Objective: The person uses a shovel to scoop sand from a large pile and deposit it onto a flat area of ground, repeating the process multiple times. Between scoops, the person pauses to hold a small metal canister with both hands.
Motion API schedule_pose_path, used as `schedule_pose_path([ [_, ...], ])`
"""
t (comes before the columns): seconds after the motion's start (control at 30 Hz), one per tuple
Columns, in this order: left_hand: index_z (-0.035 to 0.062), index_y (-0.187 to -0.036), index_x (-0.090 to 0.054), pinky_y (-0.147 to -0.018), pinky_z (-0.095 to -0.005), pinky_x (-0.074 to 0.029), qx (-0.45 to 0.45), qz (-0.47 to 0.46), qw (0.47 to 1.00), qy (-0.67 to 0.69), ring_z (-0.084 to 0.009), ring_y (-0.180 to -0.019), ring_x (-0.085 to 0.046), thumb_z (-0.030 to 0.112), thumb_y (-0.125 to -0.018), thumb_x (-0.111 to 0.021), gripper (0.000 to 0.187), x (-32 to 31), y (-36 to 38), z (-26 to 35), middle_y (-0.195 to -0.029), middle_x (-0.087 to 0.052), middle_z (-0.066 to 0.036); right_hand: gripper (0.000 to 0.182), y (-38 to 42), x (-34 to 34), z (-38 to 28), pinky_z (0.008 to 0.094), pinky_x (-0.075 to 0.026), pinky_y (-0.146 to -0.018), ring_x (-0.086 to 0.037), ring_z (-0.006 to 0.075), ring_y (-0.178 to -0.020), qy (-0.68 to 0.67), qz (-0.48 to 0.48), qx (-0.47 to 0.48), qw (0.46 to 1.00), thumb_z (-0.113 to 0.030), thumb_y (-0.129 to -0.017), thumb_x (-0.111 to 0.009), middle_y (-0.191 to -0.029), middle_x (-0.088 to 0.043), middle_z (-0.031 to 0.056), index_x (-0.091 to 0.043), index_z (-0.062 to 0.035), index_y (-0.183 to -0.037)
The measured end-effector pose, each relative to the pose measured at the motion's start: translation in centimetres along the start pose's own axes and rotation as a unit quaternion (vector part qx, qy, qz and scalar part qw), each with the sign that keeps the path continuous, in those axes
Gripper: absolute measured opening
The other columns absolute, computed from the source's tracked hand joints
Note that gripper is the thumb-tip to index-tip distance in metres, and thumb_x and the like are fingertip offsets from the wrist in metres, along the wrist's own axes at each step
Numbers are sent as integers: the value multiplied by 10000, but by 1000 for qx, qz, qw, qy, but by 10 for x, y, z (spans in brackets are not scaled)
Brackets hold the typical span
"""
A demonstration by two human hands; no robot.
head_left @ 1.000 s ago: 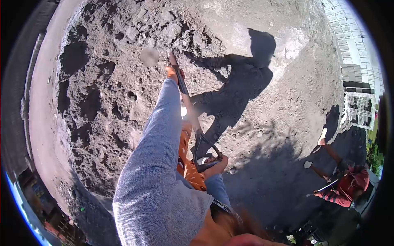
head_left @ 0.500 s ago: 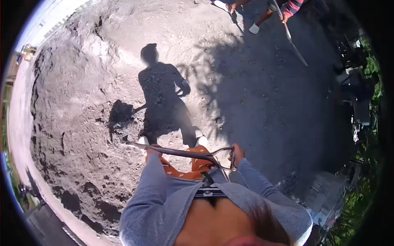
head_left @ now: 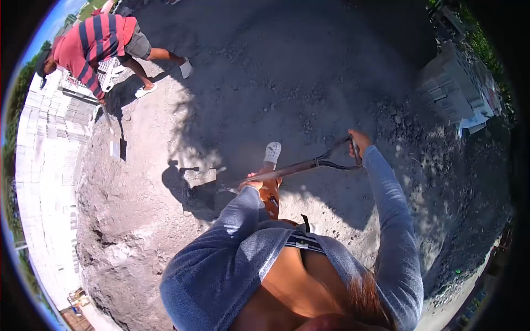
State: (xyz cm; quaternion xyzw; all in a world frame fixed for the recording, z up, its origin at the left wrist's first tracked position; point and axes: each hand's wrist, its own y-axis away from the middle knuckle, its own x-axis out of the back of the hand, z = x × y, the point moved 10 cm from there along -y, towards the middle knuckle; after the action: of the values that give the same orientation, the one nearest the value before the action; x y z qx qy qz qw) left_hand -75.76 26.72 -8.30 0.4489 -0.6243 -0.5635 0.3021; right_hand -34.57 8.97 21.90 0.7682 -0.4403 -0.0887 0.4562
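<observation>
A shovel with a D-shaped handle [head_left: 292,169] lies slantwise across the front of my body. My right hand [head_left: 360,142] is closed round the grip at its upper end. Lower down, my left hand [head_left: 252,183] wraps round the shaft. Past the left hand, the blade end is hard to make out against the shadow and the pale ground. My white shoe [head_left: 272,151] stands on the dirt just behind the shaft.
Another person in a striped shirt [head_left: 99,38] bends at the upper left, holding a long-handled tool [head_left: 106,117] to the ground. Pale stacked blocks [head_left: 47,160] line the left side. More blocks [head_left: 450,88] stand at the right. Rough dirt [head_left: 138,220] rises at the lower left.
My view has swung to the right, bringing the other person to the upper left and the right-hand blocks into view. The shovel has turned with me, its D-handle now higher and farther right.
</observation>
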Motion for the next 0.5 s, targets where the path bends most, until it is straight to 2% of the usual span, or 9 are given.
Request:
schedule_pose_path([
  [0.17, 66, -842, -530, -630, -344, -475, -113, 59, 984, -122, -156, -655, -551, 426, -868, -241, 462, -131, -7, -95, -694, -552, -27, 369, -95, 54, 9, 393, -478, -537, -498, 197, -528, -79, 57, -76, 992, -392, -785, -563, -638, -502, 96, -525, -29, -842],
  [0.27, 61, -865, -538, -688, -377, -471, -129, 74, 974, -169, -160, -704, -559, 445, -866, -237, 488, -233, -14, -135, -721, -562, -23, 382, -154, 78, -77, 390, -477, -535, -497, 200, -537, -140, 79, -78, 984, -408, -778, -574, -645, -506, 96, -533, -35, -850],
  [0.3, 61, -865, -538, -688, -377, -471, -143, 89, 970, -176, -160, -704, -559, 445, -866, -237, 488, -241, -9, -136, -721, -562, -23, 385, -160, 69, -66, 387, -475, -528, -494, 201, -533, -166, 71, -106, 978, -414, -773, -581, -642, -507, 93, -537, -39, -850],
  [0.33, 62, -931, -529, -773, -397, -402, -179, 87, 960, -198, -171, -799, -537, 518, -836, -243, 546, -258, -4, -131, -804, -567, -31, 385, -160, 60, -47, 387, -475, -528, -494, 201, -533, -174, 65, -134, 973, -414, -773, -581, -642, -507, 93, -537, -39, -850],
  [0.4, 65, -1063, -511, -942, -439, -265, -220, 32, 946, -234, -193, -990, -492, 663, -776, -253, 712, -367, -9, -181, -969, -575, -47, 314, -182, 68, -70, 397, -448, -464, -484, 208, -466, -209, 54, -179, 960, -367, -819, -535, -569, -488, 89, -512, -54, -810],
  [0.47, 55, -1108, -482, -944, -438, -268, -229, 17, 930, -288, -207, -1007, -486, 680, -763, -258, 748, -443, -8, -214, -1012, -559, -60, 307, -205, 38, -57, 399, -460, -450, -515, 224, -458, -261, -77, -179, 945, -350, -816, -548, -541, -502, 92, -531, -44, -825],
  [0.5, 50, -1130, -467, -945, -438, -269, -233, 13, 917, -324, -214, -1016, -483, 689, -757, -260, 769, -479, -7, -231, -1034, -551, -66, 292, -224, 18, -40, 390, -469, -451, -528, 219, -460, -288, -98, -185, 935, -337, -816, -550, -539, -514, 94, -542, -45, -828],
])
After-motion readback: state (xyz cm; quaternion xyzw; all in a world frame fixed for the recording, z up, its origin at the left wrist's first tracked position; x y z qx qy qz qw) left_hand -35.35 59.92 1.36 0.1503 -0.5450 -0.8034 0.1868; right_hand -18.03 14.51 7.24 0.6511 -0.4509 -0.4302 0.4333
